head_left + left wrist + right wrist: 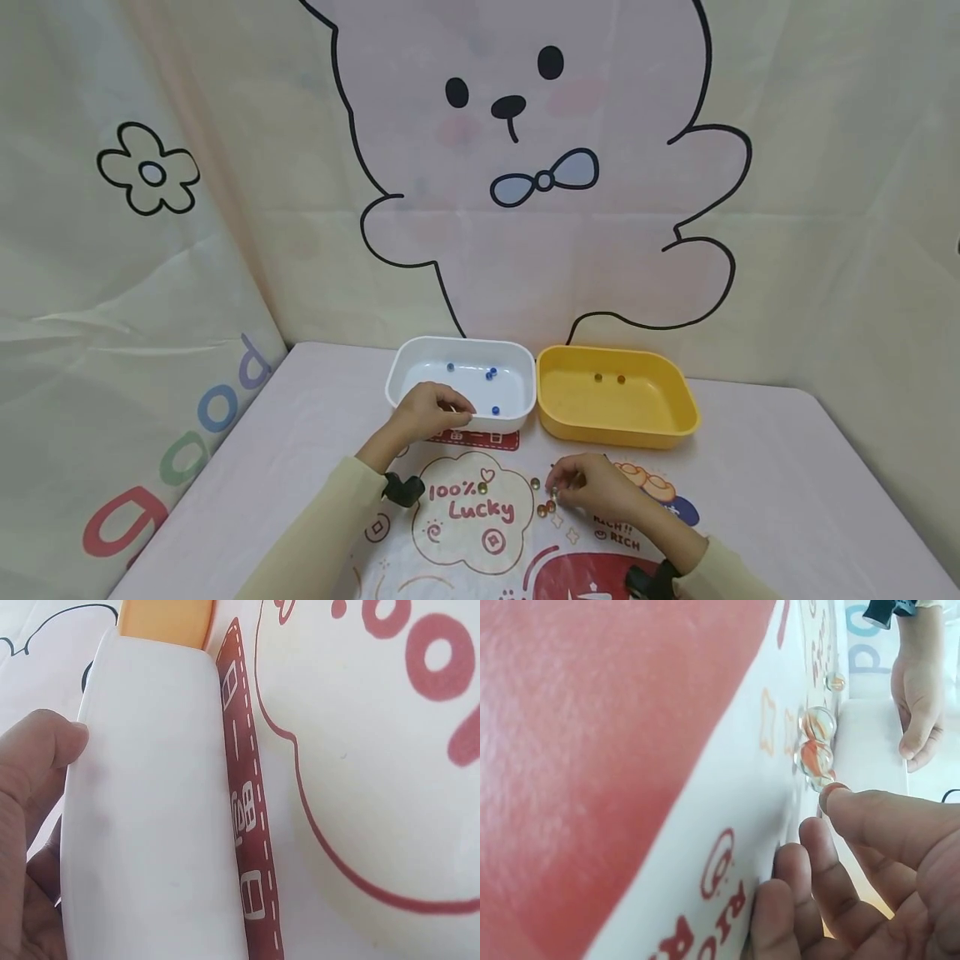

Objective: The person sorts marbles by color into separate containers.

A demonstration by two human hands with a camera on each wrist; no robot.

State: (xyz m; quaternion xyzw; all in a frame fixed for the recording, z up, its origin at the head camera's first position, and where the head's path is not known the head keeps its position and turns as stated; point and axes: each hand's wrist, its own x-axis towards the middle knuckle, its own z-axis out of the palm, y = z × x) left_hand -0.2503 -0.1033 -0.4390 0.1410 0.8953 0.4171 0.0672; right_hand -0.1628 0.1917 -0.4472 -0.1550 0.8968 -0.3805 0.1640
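My left hand (432, 410) hangs over the near rim of a white tray (405, 358), fingers loosely bent and thumb by the rim; nothing shows between them. Inside that tray lie several blue marbles (496, 410). On the table to the right, my right hand (600, 486) has thumb and finger at a clear marble (821, 782), seemingly pinching it; part of the grip is hidden. Close by its fingertips sit more clear marbles with orange swirls (815, 757). Another marble (483, 488) rests on the "Lucky" print.
A yellow tray (622, 435) stands against the white tray's right side and holds two amber-looking marbles (621, 379). The trays stand toward the back of the printed tablecloth (772, 492), before a curtain (637, 275) with a bear drawing.
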